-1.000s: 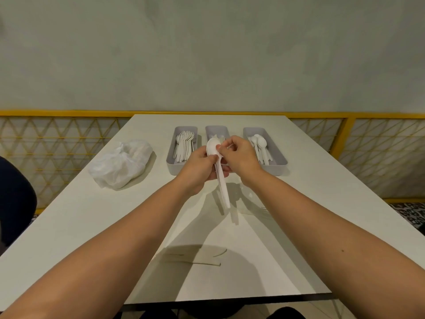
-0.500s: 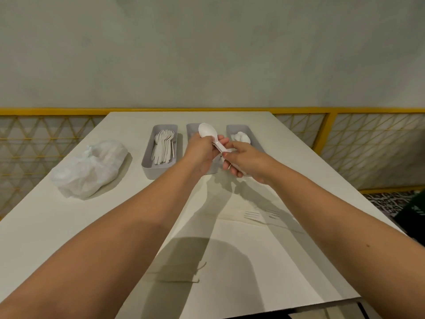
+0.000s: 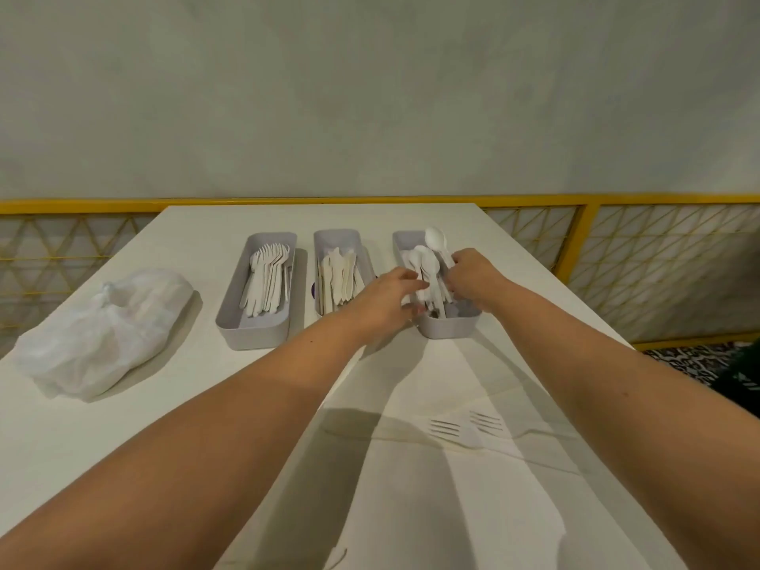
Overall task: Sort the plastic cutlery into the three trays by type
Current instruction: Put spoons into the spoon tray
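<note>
**A:** Where's our spoon (image 3: 436,239) now?

**B:** Over the right tray (image 3: 452,325), above the other spoons (image 3: 427,265). A moment ago we held it in both hands before the middle tray (image 3: 337,236). Now only our right hand (image 3: 473,277) grips its handle, fingers curled round it.

**A:** And our left hand (image 3: 390,298)?

**B:** It let go. Its fingers lie nearly straight at that tray's edge, holding nothing we can see.

**A:** So this spoon's nearly sorted.

**B:** Yes. Two forks (image 3: 466,433) wait on the bench (image 3: 185,364).

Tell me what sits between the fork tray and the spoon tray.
A third tray holding knives, as the head view shows.
</note>
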`<control>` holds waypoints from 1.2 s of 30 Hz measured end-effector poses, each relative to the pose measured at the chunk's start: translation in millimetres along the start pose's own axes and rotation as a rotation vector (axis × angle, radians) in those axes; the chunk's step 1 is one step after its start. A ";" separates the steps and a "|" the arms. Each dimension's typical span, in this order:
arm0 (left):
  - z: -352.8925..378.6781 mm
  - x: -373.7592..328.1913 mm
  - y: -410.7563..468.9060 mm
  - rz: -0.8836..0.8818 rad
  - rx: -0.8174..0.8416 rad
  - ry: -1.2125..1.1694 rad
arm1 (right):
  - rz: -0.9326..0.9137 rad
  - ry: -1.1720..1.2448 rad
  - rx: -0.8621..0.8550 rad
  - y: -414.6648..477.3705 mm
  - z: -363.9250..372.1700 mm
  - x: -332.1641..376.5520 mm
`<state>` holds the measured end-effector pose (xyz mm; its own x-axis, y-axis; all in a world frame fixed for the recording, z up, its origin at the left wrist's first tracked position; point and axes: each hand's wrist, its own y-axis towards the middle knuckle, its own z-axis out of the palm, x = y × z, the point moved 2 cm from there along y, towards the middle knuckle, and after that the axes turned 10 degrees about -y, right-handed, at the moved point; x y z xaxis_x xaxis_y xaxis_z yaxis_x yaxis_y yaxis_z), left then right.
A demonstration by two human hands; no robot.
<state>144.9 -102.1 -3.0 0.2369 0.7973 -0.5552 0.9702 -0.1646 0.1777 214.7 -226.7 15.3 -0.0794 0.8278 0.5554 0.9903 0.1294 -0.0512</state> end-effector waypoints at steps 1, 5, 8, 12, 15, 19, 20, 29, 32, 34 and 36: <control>2.5 2.4 1.1 0.014 0.023 0.040 | 0.001 -0.059 -0.005 3.0 3.1 0.3; 6.9 10.4 3.2 0.045 0.038 0.079 | -0.011 -0.214 -0.015 11.8 14.3 8.8; 8.7 13.4 4.6 0.057 0.026 0.080 | -0.012 -0.262 -0.041 17.9 23.8 11.3; 7.6 13.2 4.9 0.072 0.008 0.071 | -0.026 -0.253 -0.045 25.8 37.1 7.9; 4.7 10.5 3.9 0.086 0.022 0.085 | 0.000 -0.169 -0.099 23.2 41.3 9.6; 2.7 7.4 1.9 0.081 0.018 0.096 | -0.020 -0.222 -0.042 20.6 36.7 8.5; 3.2 6.6 1.2 0.078 0.019 0.101 | -0.058 -0.296 -0.037 19.2 33.9 8.9; -12.0 -1.6 -25.5 0.103 -0.167 -0.053 | -0.448 -0.403 0.104 -29.9 -2.4 31.0; -22.1 -6.9 -43.2 0.108 -0.039 -0.020 | -0.546 -0.410 0.305 -51.9 -9.8 32.9; -26.5 -7.1 -56.9 0.063 0.097 -0.025 | -0.553 -0.441 0.412 -62.9 -10.5 29.1; -29.8 -4.7 -69.2 -0.001 0.215 -0.046 | -0.532 -0.501 0.511 -70.3 -5.9 22.4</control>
<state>75.1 -77.1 11.5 0.2334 0.7711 -0.5924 0.9576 -0.2881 0.0023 143.9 -220.4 36.3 -0.6730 0.7150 0.1895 0.6461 0.6929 -0.3201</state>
